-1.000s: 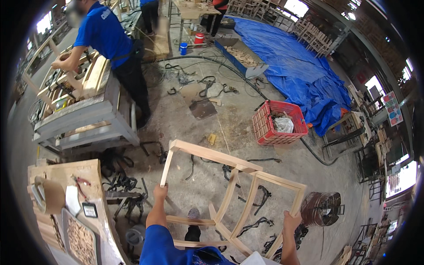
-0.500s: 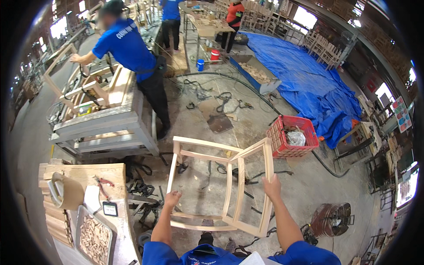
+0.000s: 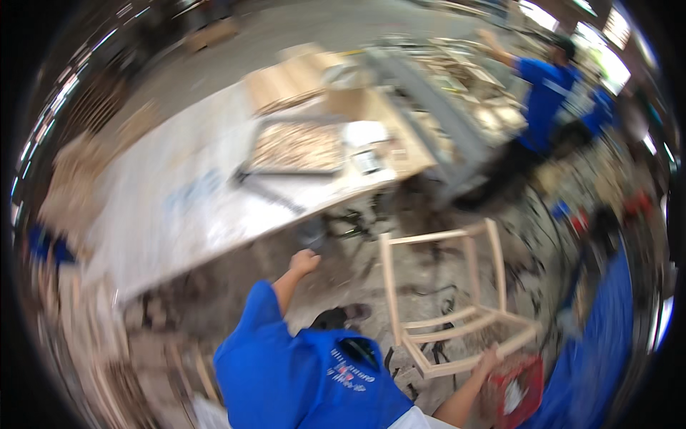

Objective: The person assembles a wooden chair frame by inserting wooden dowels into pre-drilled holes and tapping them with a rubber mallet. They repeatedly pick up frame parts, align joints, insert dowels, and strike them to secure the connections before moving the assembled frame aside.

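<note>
A pale wooden chair frame (image 3: pixel 391 289) hangs tilted over the floor at my right side. My right hand (image 3: pixel 488 360) is closed around its lower rail, near the red crate. My left hand (image 3: pixel 306 262) is off the frame, its fingers curled and slightly blurred, and I see nothing in it. It is close to the near edge of a long table (image 3: pixel 179 200). On that table lies a grey-rimmed tray (image 3: pixel 286 171) filled with small wooden pieces.
Beside the tray are stacked boards (image 3: pixel 282 84) and a brown container (image 3: pixel 346 100). A co-worker in blue (image 3: pixel 547 96) is at the grey workbench (image 3: pixel 439 107). The red crate (image 3: pixel 534 390) and blue tarp (image 3: pixel 600 336) are on the right. Dark straps lie on the floor.
My view has swung left toward the long table. My left hand has let go of the chair frame. The frame has turned and is now held by my right hand alone.
</note>
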Action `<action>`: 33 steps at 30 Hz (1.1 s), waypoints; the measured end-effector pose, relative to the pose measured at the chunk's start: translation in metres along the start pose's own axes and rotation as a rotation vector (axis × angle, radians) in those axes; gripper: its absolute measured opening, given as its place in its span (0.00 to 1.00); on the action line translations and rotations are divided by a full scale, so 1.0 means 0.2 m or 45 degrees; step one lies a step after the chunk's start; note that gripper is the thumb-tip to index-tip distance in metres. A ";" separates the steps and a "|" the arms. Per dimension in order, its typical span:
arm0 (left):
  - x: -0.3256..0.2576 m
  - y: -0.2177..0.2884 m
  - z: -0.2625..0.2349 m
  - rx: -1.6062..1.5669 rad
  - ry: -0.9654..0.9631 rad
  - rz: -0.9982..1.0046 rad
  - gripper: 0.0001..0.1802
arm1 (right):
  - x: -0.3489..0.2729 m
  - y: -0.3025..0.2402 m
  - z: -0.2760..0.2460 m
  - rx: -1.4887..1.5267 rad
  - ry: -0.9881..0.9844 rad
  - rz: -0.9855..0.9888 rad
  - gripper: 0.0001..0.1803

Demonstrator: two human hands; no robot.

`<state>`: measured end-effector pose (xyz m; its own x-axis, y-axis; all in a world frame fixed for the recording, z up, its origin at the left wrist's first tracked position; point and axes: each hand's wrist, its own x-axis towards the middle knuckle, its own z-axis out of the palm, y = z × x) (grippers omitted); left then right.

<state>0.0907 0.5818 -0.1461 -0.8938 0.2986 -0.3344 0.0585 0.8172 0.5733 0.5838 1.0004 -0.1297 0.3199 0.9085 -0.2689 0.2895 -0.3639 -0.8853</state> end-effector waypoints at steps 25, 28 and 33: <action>-1.63 -2.05 -0.87 -0.578 0.583 -0.957 0.26 | -2.65 0.04 1.37 -0.597 -1.810 -1.610 0.17; -1.72 -2.25 -1.10 -0.835 0.818 -1.164 0.24 | -3.23 0.17 1.45 -0.752 -2.294 -1.561 0.19; -1.90 -2.50 -1.25 -0.659 0.805 -1.236 0.23 | -3.80 0.31 1.61 -0.858 -2.564 -1.707 0.19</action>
<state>0.2904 -0.0633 -0.1191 -0.5356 -0.7162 -0.4474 -0.7899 0.2374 0.5654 0.0686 0.3543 -0.1026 -0.8555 -0.4921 -0.1611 -0.2274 0.6366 -0.7369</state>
